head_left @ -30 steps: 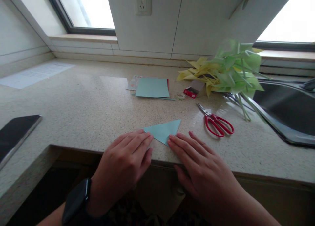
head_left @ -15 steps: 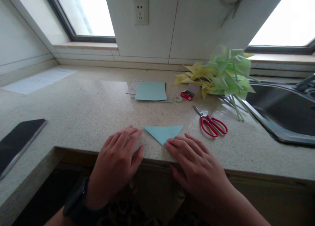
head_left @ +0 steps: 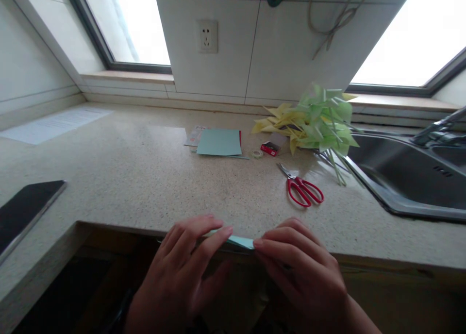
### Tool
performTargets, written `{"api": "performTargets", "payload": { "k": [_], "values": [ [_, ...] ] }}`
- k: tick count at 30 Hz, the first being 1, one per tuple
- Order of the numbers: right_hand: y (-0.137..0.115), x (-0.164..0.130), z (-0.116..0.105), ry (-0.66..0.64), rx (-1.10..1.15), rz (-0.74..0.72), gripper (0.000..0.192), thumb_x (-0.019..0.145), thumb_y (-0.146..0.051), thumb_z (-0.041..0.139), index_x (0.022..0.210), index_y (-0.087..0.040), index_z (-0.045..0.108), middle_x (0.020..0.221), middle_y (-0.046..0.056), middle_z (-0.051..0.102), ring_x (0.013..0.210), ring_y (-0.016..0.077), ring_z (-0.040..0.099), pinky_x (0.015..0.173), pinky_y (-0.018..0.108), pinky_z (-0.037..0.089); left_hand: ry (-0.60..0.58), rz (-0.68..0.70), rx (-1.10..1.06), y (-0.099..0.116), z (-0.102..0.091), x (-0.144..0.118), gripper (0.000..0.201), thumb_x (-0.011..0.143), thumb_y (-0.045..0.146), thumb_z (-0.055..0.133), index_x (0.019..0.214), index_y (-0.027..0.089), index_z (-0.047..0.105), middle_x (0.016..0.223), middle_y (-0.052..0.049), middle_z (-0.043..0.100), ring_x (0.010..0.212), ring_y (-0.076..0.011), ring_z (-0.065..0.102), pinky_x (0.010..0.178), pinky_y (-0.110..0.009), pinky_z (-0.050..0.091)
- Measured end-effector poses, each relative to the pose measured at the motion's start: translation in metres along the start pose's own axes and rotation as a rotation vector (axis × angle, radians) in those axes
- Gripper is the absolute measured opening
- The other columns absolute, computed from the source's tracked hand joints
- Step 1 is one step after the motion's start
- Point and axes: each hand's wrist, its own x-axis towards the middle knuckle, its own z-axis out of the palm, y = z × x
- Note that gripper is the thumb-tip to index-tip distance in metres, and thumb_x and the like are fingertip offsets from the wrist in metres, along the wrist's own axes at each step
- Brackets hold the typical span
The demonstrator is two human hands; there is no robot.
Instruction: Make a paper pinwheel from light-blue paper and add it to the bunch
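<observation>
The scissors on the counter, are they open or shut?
Shut: the scissors lie flat, blades together in one point, red handles side by side.

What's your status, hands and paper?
Left hand and right hand both pinching the folded light-blue paper at the counter edge. Red scissors lie apart, beyond. Nothing between hands.

A speckled beige stone worktop (head_left: 145, 178) runs to a far wall of pale tiles (head_left: 291, 47) bearing a white socket (head_left: 207, 35). Bright windows (head_left: 127, 18) stand far left and far right, and a steel sink (head_left: 411, 178) is sunk in at the right.
</observation>
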Motion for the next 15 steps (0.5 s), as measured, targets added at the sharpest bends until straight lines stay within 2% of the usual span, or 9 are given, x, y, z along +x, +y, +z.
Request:
{"api": "performTargets", "payload": {
  "k": [3, 6, 7, 8, 11, 15],
  "values": [
    [-0.002, 0.008, -0.003, 0.014, 0.144, -0.013, 0.026, 0.091, -0.004, 0.063, 0.111, -0.018, 0.066, 0.089, 0.003, 0.069, 0.08, 0.0161, 0.06, 0.069, 0.031, 0.051, -0.137, -0.068, -0.13, 0.001, -0.009, 0.019, 0.044, 0.096, 0.022, 0.065, 0.138, 0.021, 0.05, 0.13, -0.009, 0.06, 0.116, -0.0232, 0.057, 0.099, -0.039, 0.048],
    [-0.004, 0.02, -0.006, -0.041, 0.15, -0.034, 0.024, 0.091, -0.007, 0.066, 0.112, -0.018, 0.065, 0.091, 0.003, 0.071, 0.081, 0.0156, 0.061, 0.07, 0.03, 0.051, -0.431, -0.127, -0.439, 0.0, -0.012, 0.041, 0.043, 0.098, 0.029, 0.062, 0.14, 0.025, 0.05, 0.127, -0.005, 0.067, 0.11, -0.0204, 0.064, 0.094, -0.035, 0.052],
    [-0.004, 0.024, -0.008, -0.056, 0.124, -0.038, 0.024, 0.091, -0.008, 0.066, 0.113, -0.019, 0.065, 0.091, 0.002, 0.071, 0.081, 0.0157, 0.062, 0.07, 0.031, 0.051, -0.468, -0.135, -0.526, -0.001, -0.011, 0.048, 0.039, 0.101, 0.029, 0.056, 0.14, 0.024, 0.052, 0.13, -0.006, 0.067, 0.113, -0.0201, 0.064, 0.098, -0.035, 0.05],
    [-0.004, 0.027, -0.01, -0.06, 0.097, -0.042, 0.023, 0.092, -0.01, 0.066, 0.113, -0.019, 0.065, 0.091, 0.002, 0.072, 0.081, 0.0158, 0.062, 0.07, 0.031, 0.051, -0.465, -0.143, -0.591, -0.002, -0.01, 0.054, 0.037, 0.103, 0.03, 0.053, 0.139, 0.023, 0.053, 0.131, -0.007, 0.067, 0.115, -0.0203, 0.064, 0.101, -0.035, 0.048],
    [-0.002, 0.035, -0.017, -0.057, 0.017, -0.019, 0.021, 0.093, -0.016, 0.067, 0.113, -0.021, 0.064, 0.094, 0.003, 0.071, 0.084, 0.0164, 0.063, 0.072, 0.031, 0.052, -0.491, -0.153, -0.763, -0.008, -0.006, 0.067, 0.027, 0.105, 0.03, 0.048, 0.124, 0.022, 0.065, 0.116, -0.006, 0.073, 0.103, -0.0186, 0.067, 0.093, -0.031, 0.05],
    [0.013, 0.041, -0.034, -0.051, -0.129, 0.105, 0.021, 0.094, -0.023, 0.065, 0.115, -0.023, 0.062, 0.101, 0.003, 0.069, 0.084, 0.0157, 0.062, 0.073, 0.03, 0.052, -0.455, -0.224, -0.81, -0.02, -0.003, 0.079, 0.033, 0.103, 0.034, 0.053, 0.132, 0.023, 0.063, 0.112, -0.007, 0.072, 0.1, -0.0197, 0.065, 0.088, -0.031, 0.049]
  ]
}}
